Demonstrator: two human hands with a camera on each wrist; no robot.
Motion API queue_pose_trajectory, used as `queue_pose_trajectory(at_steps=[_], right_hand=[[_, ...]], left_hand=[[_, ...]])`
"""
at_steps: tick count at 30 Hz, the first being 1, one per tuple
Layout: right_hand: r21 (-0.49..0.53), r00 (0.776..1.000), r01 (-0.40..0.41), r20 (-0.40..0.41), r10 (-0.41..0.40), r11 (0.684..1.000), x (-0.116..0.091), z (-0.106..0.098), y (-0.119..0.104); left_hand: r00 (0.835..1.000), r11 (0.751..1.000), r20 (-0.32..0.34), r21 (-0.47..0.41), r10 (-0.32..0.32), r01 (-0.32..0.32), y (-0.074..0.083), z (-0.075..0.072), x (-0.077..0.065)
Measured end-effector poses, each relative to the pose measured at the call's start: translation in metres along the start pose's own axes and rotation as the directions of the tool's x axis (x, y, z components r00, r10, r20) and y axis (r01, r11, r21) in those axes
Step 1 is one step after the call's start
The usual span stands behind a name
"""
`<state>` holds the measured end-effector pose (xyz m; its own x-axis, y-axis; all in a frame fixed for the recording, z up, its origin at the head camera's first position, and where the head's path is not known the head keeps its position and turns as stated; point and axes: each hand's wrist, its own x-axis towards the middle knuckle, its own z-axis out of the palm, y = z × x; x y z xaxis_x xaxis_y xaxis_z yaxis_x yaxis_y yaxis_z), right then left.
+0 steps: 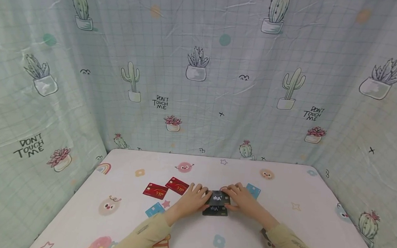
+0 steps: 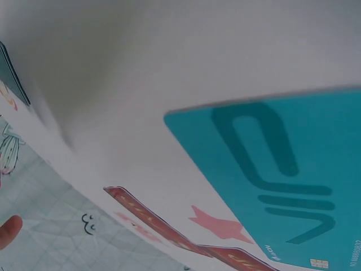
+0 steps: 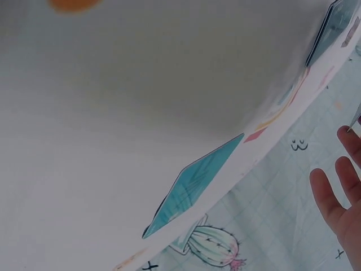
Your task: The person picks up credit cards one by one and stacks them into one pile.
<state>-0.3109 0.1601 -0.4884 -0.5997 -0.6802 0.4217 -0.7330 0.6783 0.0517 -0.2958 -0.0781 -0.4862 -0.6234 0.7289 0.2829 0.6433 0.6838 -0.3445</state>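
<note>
In the head view a black VIP card (image 1: 217,198) is held between my two hands. My left hand (image 1: 192,198) pinches its left side, thumb near the lower left corner. At the opposite side my right hand (image 1: 244,200) grips the right edge. Just below that card, partly covered by it, lies another black VIP card (image 1: 215,211) on the table. Only one fingertip (image 2: 10,230) of the left hand shows in the left wrist view. Several fingers (image 3: 327,192) of the right hand appear in the right wrist view, where the contact with the card is mostly out of frame.
Two red VIP cards (image 1: 155,191) lie left of the hands. A blue card (image 1: 155,209) is beside the left forearm, and another blue card (image 1: 253,191) sits behind the right hand. A dark object (image 1: 267,237) is partly hidden under the right sleeve. A patterned curtain (image 1: 205,132) surrounds the table.
</note>
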Motion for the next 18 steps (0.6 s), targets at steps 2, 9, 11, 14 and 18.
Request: queue_pose_trajectory(at_steps=[2,9,11,14,18], right_hand=[[-0.003,0.999,0.025,-0.031,-0.025,1.000,-0.001,0.002,0.000],[0.000,0.998,0.048,-0.036,-0.048,0.999,-0.004,0.004,-0.003],[0.012,0.999,0.046,-0.027,-0.045,0.999,-0.005,0.003,-0.005],[0.021,0.999,0.037,-0.009,-0.037,0.999,-0.006,0.001,-0.007],[0.020,0.999,0.029,0.015,-0.030,0.999,-0.007,-0.001,-0.009]], left_hand=[[1.000,1.000,-0.011,-0.001,0.002,-0.002,0.000,-0.001,-0.003],[1.000,0.999,0.005,-0.033,-0.002,0.002,0.002,-0.002,-0.009],[1.000,0.999,0.016,-0.033,-0.001,0.002,0.002,-0.002,-0.011],[1.000,0.999,0.031,-0.042,-0.002,0.003,0.003,-0.003,-0.013],[0.999,0.999,0.045,-0.039,0.002,-0.001,0.003,-0.002,-0.016]])
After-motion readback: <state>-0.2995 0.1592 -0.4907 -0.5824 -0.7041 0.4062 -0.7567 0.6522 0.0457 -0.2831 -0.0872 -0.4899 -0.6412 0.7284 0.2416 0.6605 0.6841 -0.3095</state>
